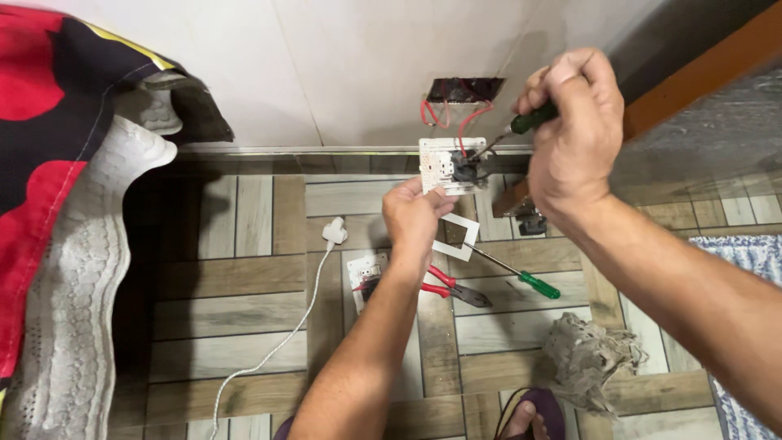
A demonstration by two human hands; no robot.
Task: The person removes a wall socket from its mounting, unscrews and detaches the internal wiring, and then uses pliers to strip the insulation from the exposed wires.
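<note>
Socket plate (444, 165) held at wall opening (464, 90)
Left hand (415, 218) grips plate; right hand (570, 134) closed around green screwdriver (529, 121). Pliers (456, 289), second screwdriver (517, 275) crowd floor (244, 318) below; left open.

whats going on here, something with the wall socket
A person's left hand holds a white socket module pulled out of a wall opening, red wires attached. The right hand works a green-handled screwdriver into it. Pliers, another screwdriver and a white frame lie on the floor.

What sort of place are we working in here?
Likely a room in a home: wood-look tile floor, a white wall with an open socket box, and patterned bedding alongside.
</note>
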